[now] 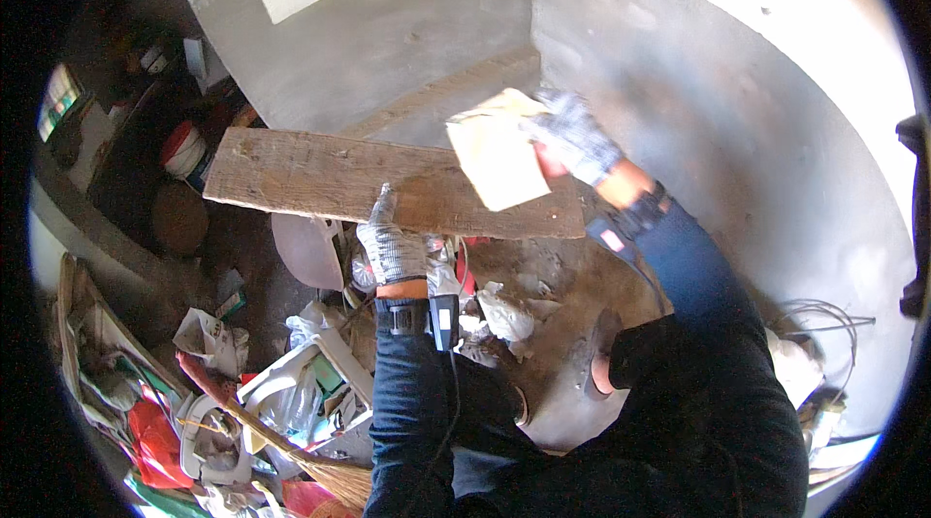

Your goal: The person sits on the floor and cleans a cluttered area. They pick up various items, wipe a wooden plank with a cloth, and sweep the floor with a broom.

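A long, weathered wooden plank (320, 172) lies across the view in front of me, level with my hands. My left hand (393, 249), in a grey knit glove, grips the plank's near edge, its thumb on the upper face. My right hand (574, 136), in a matching glove, holds a pale, flat, roughly square piece (498, 161), perhaps paper or cloth, over the plank's right part. Whether that piece touches the wood I cannot tell. It is slightly blurred and overexposed. The fingers behind it are partly hidden.
Grey plastered walls meet in a corner (534, 45) beyond the plank. Below left lie a straw broom (320, 467), a white plastic crate (356, 365) of rubbish and a red bag (153, 445). White plastic scraps (505, 314) lie near my feet. Coiled wire (836, 318) rests at right; a bucket (183, 150) stands left.
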`<state>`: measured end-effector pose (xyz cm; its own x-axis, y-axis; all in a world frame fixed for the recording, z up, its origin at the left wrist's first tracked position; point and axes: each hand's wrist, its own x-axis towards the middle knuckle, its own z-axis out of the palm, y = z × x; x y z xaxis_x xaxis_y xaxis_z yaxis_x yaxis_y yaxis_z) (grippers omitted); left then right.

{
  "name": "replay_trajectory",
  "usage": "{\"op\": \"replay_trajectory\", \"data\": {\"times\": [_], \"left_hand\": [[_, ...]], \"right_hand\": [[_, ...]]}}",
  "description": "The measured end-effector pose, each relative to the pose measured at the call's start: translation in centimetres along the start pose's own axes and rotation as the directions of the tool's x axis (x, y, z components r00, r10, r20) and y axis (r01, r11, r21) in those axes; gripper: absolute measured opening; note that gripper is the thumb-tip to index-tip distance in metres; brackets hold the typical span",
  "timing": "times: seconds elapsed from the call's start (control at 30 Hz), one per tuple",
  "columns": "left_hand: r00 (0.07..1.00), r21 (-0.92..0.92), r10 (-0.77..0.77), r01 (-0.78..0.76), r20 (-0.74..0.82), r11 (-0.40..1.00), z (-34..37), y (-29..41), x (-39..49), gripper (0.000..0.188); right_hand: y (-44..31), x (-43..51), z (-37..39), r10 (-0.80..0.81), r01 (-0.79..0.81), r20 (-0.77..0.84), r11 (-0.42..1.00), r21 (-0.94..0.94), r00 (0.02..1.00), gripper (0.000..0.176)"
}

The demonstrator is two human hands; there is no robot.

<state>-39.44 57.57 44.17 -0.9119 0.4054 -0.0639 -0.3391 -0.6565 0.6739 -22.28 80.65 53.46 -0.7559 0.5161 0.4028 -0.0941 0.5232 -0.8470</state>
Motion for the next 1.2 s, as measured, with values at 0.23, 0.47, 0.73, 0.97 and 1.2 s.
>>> {"op": "replay_trajectory", "data": {"times": [0.23,0.47,0.73,0.97,1.2], "left_hand": [[0.98,0.089,0.182,-0.189,0.077,0.978,1.9,0.2,-2.2,0.054],[0.966,0.106,0.241,-0.25,0.089,0.962,0.7,1.4,-2.0,0.059],[0.969,0.134,0.242,-0.246,0.043,0.96,1.8,1.4,-3.1,0.059],[0.975,0.131,0.209,-0.218,0.081,0.967,2.3,1.0,-3.4,0.058],[0.974,0.185,0.225,-0.228,0.036,0.956,1.8,1.2,-3.1,0.06]], "right_hand": [[2.4,6.2,4.5,0.111,-0.107,-0.017,0.89,-0.443,0.994,0.041],[13.3,-3.0,-6.5,0.436,-0.31,-0.164,0.289,-0.906,0.885,0.03],[8.4,-2.3,-2.1,-0.114,0.135,-0.207,0.986,0.093,0.972,0.021],[8.8,-1.5,1.1,-0.166,0.134,0.031,0.663,-0.737,0.986,0.029],[12.1,-4.8,-6.7,0.199,-0.289,-0.238,0.295,-0.911,0.951,0.036]]}}
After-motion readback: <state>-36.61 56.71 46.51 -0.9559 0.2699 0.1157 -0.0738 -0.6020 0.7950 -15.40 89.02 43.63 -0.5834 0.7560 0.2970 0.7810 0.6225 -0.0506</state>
